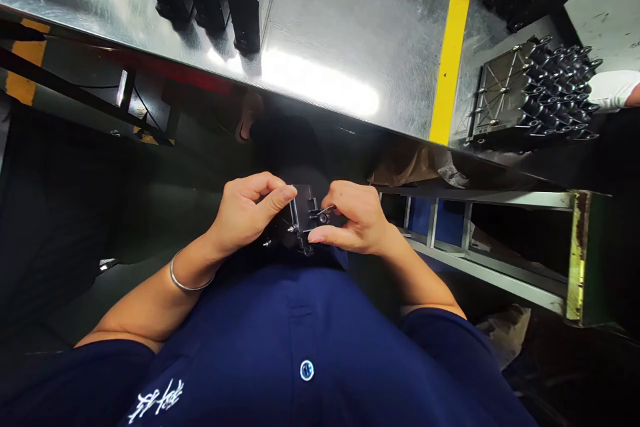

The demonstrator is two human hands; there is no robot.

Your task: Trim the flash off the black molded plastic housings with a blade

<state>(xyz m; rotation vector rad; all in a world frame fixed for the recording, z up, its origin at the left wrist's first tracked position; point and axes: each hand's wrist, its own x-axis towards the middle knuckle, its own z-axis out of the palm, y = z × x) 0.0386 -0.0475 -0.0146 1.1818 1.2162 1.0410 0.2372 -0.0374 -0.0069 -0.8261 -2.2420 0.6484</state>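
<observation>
Close to my body, in front of the dark blue shirt, is a black plastic part (304, 200) with small metal pins along its lower left side. My left hand (245, 210) is closed on its left edge, thumb pressed on top and the other fingers mostly out of sight. At the opposite side my right hand (356, 217) is closed, its bent forefinger and thumb at a small round fitting (323, 218) on the part. A thin, light sliver shows by that forefinger; I cannot make out what it is.
Beyond my hands runs a metal table (340, 33) with a yellow stripe (450, 67). Black moulded parts (245, 0) stand on it at left, more stacked parts (545, 93) at right. A metal frame (490, 253) stands low at right. Someone's white sleeve (613, 88) shows at the right edge.
</observation>
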